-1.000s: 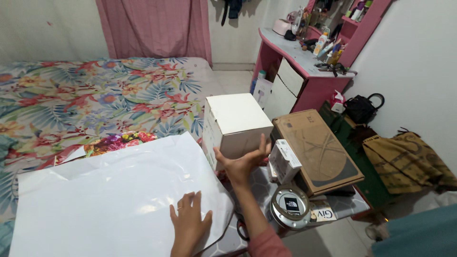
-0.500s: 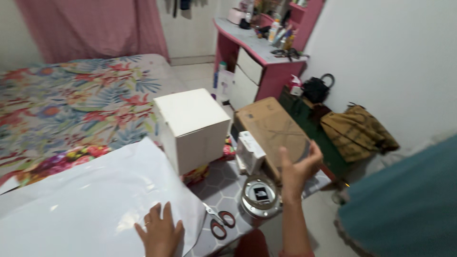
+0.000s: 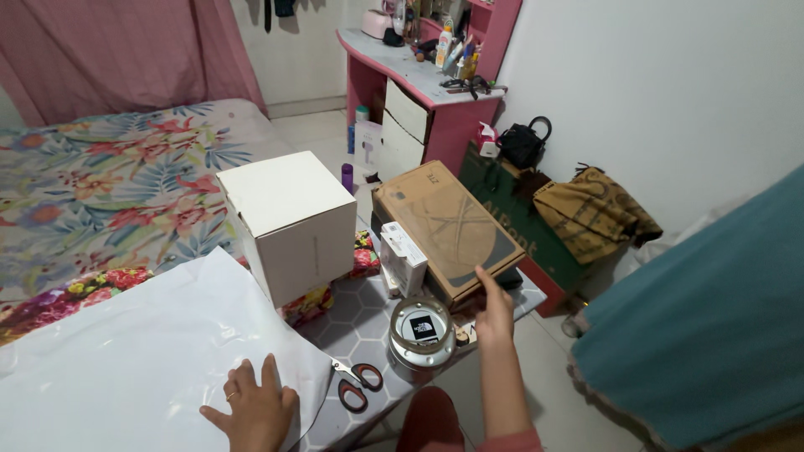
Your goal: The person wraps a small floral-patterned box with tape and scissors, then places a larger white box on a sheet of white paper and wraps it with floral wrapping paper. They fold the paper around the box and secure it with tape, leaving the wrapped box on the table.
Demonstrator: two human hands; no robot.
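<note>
My left hand (image 3: 249, 408) lies flat, fingers spread, on the near edge of a large white sheet of paper (image 3: 142, 343). My right hand (image 3: 494, 311) reaches out to the front edge of a flat brown cardboard box (image 3: 448, 224), fingers extended and touching or almost touching it, holding nothing. A white cube-shaped box (image 3: 293, 222) stands behind the paper. Red-handled scissors (image 3: 356, 382) lie between my hands. A round metal tin (image 3: 421, 332) sits just left of my right hand, with a small white carton (image 3: 404, 257) behind it.
The low table top (image 3: 360, 322) has a grey hexagon pattern. A floral bedspread (image 3: 117, 180) is at the left. A pink dresser (image 3: 427, 92) with bottles stands behind, bags (image 3: 586, 209) lie by the wall, and teal cloth (image 3: 703, 318) is at the right.
My right hand left the white cube box, swung right and came down at the brown box's front edge. The view turned right, revealing the scissors. My left hand stayed on the paper.
</note>
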